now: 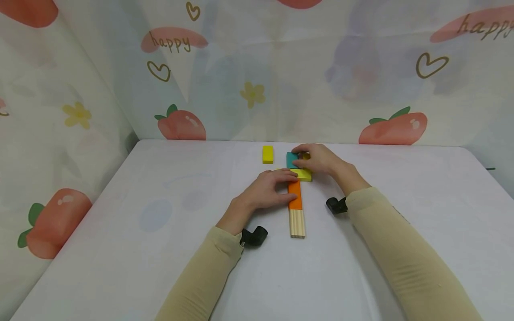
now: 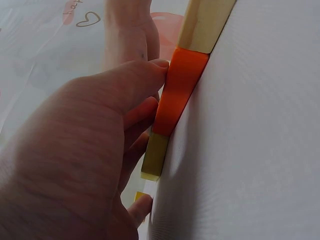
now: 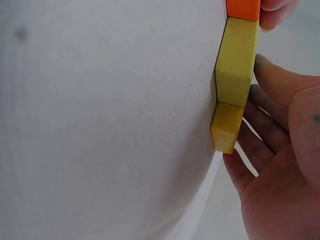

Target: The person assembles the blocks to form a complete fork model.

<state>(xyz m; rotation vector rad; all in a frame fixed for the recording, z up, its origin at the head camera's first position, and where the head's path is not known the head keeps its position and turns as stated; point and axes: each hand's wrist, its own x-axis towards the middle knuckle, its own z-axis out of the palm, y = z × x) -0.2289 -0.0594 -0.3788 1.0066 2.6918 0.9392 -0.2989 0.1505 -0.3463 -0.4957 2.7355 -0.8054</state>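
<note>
A row of wooden blocks lies at the middle back of the table: a plain wood block [image 1: 297, 224] nearest, an orange block [image 1: 295, 196], then a yellow-green block [image 1: 303, 174] set crosswise. My left hand [image 1: 270, 189] rests its thumb at the orange block's left side, with fairly straight fingers over the yellow-green one. Beyond it, my right hand [image 1: 321, 160] pinches the teal block [image 1: 292, 159] between thumb and index finger. An amber block [image 3: 228, 122] sits beside the teal one, partly covered by the fingers. In the right wrist view the thumb reaches the yellow-green block's edge.
A separate yellow block [image 1: 267, 154] stands left of the row, near the table's back edge. A patterned cloth backdrop [image 1: 253, 71] rises behind the white table [image 1: 120, 249]. Black wrist cameras hang beside both wrists, close over the surface.
</note>
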